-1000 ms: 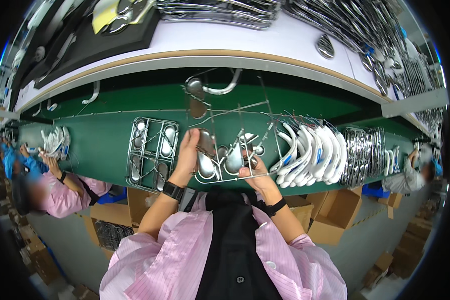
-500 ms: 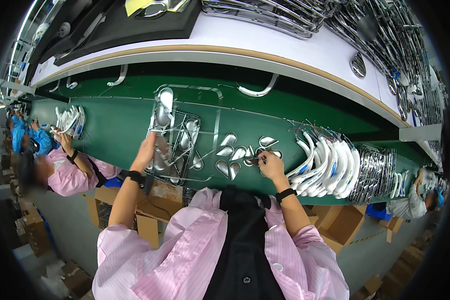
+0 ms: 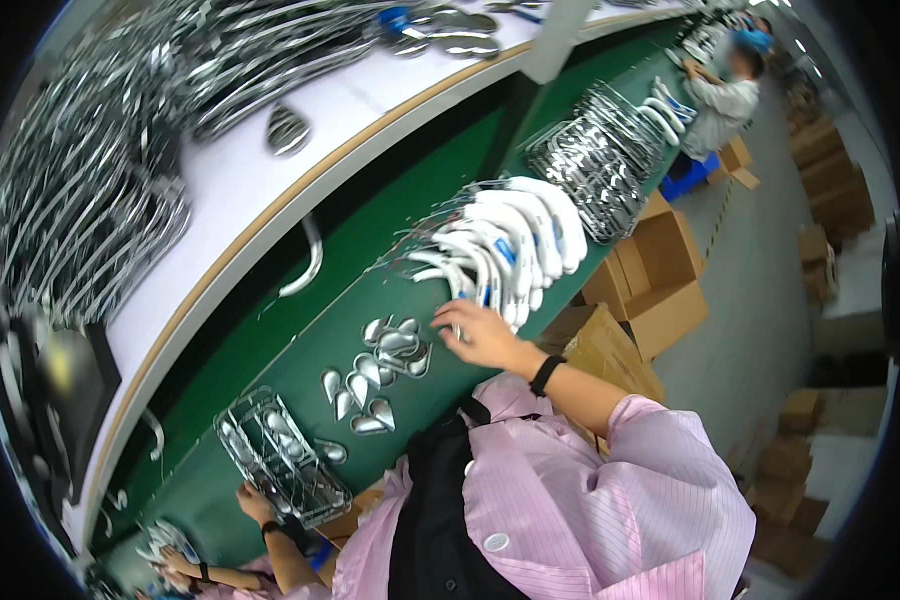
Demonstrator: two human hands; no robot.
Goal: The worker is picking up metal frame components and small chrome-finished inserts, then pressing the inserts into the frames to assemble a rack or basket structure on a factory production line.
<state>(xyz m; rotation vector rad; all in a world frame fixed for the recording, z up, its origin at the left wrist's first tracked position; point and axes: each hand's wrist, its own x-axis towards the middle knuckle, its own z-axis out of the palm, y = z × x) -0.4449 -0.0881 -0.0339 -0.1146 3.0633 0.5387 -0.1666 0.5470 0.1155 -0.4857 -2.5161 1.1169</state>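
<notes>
My right hand (image 3: 485, 335) reaches over the near end of a row of white curved handle-like parts (image 3: 505, 245) with thin wires at their ends. Its thumb and fingers are apart, the fingertips close to the nearest white part; contact is unclear. At the lower left my left hand (image 3: 257, 503) rests beside the edge of a chrome wire rack (image 3: 282, 458), fingers stretched out. Silver teardrop-shaped shells lie inside the rack. Between my hands, several more teardrop shells (image 3: 358, 385) are scattered on the green bench, some overlapping.
A stack of chrome racks (image 3: 600, 150) stands beyond the white parts. Cardboard boxes (image 3: 660, 270) sit below the bench at the right. The raised white shelf (image 3: 235, 190) holds piled chrome racks. Co-workers sit at the far right (image 3: 725, 100) and lower left.
The view has swung to the right. My right hand has left the teardrop shells and moved right to the white curved parts. My left hand stays by the chrome rack.
</notes>
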